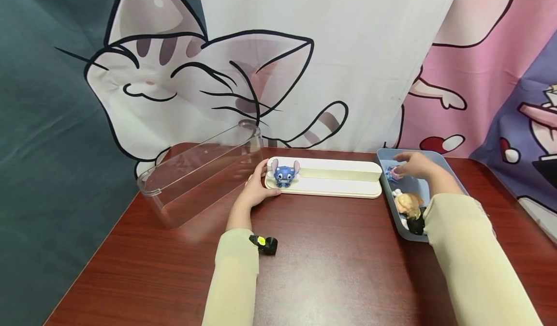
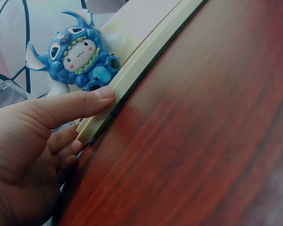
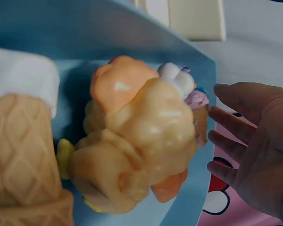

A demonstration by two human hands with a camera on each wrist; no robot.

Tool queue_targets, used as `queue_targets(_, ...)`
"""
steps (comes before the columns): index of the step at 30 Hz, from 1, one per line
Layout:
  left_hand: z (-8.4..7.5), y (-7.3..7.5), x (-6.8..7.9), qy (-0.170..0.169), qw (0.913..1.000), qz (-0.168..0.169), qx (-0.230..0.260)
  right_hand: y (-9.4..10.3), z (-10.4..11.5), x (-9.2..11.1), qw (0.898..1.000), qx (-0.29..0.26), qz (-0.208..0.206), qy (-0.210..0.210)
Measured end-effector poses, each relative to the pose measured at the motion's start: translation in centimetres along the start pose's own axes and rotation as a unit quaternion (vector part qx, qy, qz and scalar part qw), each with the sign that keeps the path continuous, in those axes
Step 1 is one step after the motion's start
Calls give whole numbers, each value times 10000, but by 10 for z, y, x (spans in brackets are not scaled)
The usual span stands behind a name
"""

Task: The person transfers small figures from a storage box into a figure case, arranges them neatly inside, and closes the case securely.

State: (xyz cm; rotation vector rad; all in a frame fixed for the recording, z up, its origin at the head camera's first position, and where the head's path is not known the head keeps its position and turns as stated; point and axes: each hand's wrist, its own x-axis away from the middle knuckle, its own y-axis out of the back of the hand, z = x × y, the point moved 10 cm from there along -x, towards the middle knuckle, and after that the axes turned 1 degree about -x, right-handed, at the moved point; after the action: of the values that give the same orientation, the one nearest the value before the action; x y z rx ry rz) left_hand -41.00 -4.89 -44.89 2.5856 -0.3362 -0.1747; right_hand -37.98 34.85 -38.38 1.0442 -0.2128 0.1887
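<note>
The relation that counts is between the right grip (image 1: 418, 165) and the small blue-and-pink figurine (image 1: 392, 173) lying in the far left part of the blue tray (image 1: 391, 211). The figurine sits just to the left of that grip, at the fingertips and slightly nearer than the knuckles; the right wrist view shows fingers loosely extended, thumb apart, with nothing clearly held, and whether a fingertip touches the figurine I cannot tell. The right side is by far the nearer one, since the left grip (image 1: 256, 190) is well off at the left end of the white base (image 1: 339, 185), thumb on its near edge and fingers round the end, holding it against the desk (image 1: 330, 277). The base's long axis runs left to right, its right end just beside the tray's left wall, whereas the tray's long axis runs far to near, so the two lie roughly crosswise. The blue big-eared figurine (image 1: 285, 175) stands upright on the base's left end, leaving the stretch towards the tray bare. A tan figurine (image 1: 407, 204) lies nearer in the tray, on the near side of the small one.
</note>
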Motion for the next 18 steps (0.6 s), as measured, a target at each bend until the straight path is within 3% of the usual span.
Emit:
queue_targets(7,3,-1,-1,56,10000,15,-24,-8,-2,-5,9993,177,201,277)
queue_targets(18,2,0,-2,-13,10000,-18,-22,-12,-3,-7,9988,343,191,300)
